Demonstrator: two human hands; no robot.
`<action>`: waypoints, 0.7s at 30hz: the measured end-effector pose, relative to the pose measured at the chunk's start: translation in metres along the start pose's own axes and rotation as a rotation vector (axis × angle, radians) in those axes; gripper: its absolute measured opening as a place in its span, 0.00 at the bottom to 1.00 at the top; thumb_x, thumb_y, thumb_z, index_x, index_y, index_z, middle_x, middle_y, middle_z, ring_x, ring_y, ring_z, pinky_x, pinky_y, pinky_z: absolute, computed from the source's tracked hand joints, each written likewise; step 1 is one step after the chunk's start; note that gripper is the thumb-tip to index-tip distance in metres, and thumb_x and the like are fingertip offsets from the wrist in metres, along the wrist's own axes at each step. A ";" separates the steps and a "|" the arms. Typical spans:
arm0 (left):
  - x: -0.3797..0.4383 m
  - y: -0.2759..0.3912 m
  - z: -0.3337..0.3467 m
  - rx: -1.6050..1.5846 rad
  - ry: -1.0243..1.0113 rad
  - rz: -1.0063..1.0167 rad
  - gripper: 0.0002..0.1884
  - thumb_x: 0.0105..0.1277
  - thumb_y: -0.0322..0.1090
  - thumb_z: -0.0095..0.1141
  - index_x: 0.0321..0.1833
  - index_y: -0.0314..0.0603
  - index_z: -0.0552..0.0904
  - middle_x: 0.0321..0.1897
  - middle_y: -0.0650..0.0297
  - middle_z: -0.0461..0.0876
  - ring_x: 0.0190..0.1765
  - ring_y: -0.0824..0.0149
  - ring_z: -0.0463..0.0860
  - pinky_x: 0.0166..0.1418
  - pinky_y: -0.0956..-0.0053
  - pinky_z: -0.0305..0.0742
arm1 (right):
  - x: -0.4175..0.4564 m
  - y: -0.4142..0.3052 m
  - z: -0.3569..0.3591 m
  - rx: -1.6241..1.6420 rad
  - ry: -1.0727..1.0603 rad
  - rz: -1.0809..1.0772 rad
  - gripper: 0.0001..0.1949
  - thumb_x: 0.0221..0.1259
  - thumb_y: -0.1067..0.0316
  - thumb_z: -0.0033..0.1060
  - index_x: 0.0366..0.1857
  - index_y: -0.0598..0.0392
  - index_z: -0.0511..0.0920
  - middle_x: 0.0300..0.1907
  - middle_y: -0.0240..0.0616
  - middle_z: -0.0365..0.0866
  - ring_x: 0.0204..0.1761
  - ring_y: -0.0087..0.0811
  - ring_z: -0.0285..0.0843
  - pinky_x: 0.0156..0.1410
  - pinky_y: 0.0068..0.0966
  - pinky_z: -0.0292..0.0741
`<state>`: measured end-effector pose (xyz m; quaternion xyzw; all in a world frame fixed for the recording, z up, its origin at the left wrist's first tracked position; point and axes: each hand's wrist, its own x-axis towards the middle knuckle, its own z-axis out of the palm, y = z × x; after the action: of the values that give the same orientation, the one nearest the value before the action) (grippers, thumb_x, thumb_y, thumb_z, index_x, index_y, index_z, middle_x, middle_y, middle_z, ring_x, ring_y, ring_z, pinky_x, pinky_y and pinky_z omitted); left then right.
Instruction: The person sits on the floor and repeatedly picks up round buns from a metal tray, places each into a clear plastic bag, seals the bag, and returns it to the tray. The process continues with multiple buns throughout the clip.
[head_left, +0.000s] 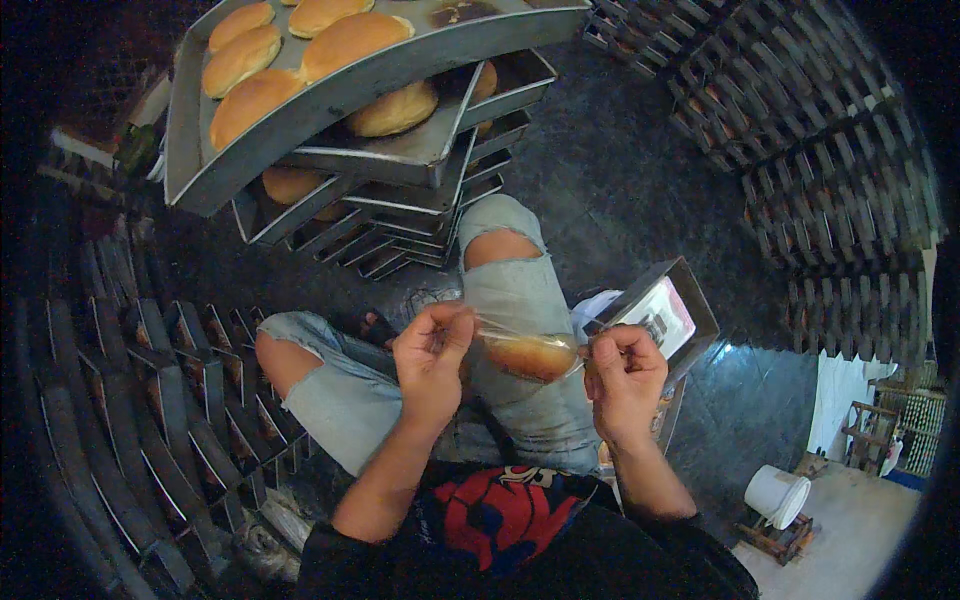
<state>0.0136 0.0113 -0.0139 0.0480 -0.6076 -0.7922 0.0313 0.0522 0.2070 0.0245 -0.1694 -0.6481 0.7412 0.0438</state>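
Note:
A browned bread bun (531, 355) in a clear plastic bag hangs between my two hands, over my jeans-clad leg. My left hand (433, 360) pinches the bag's stretched film at the left between thumb and fingers. On the right, my right hand (624, 375) grips the bag's other end close to the bun. Just beyond my right hand, a metal box (701, 334) holds a stack of printed plastic bags (667, 319). Unwrapped buns (356, 46) lie on the top metal baking tray (375, 88) at the upper left.
Below the top tray, more trays (405, 169) with buns are stacked crosswise. Tall stacks of trays stand at the left (161, 397) and right (832, 180). A white bucket (776, 495) rests on a small wooden stand (780, 536) at the lower right.

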 end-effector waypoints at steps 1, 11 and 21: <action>-0.002 0.001 -0.003 -0.046 -0.005 -0.048 0.06 0.72 0.30 0.62 0.41 0.34 0.82 0.43 0.61 0.84 0.49 0.71 0.80 0.58 0.76 0.72 | -0.001 0.003 -0.002 0.008 0.015 -0.004 0.08 0.71 0.65 0.65 0.37 0.57 0.78 0.30 0.32 0.82 0.19 0.16 0.70 0.22 0.17 0.67; -0.003 0.005 -0.009 0.087 0.082 -0.043 0.06 0.72 0.32 0.63 0.41 0.36 0.83 0.40 0.64 0.84 0.42 0.75 0.80 0.48 0.77 0.74 | -0.008 0.001 0.008 -0.169 0.021 -0.004 0.10 0.72 0.64 0.63 0.35 0.57 0.76 0.25 0.32 0.79 0.17 0.17 0.67 0.22 0.18 0.64; -0.007 0.006 -0.002 0.000 0.030 -0.086 0.06 0.71 0.30 0.63 0.40 0.34 0.83 0.33 0.67 0.82 0.39 0.76 0.78 0.45 0.78 0.73 | -0.015 -0.006 -0.014 -0.248 -0.113 -0.263 0.09 0.71 0.67 0.62 0.35 0.59 0.75 0.27 0.33 0.80 0.19 0.20 0.73 0.24 0.19 0.73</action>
<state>0.0207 0.0086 -0.0087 0.0860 -0.6043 -0.7920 0.0064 0.0699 0.2171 0.0314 -0.0456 -0.7523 0.6520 0.0826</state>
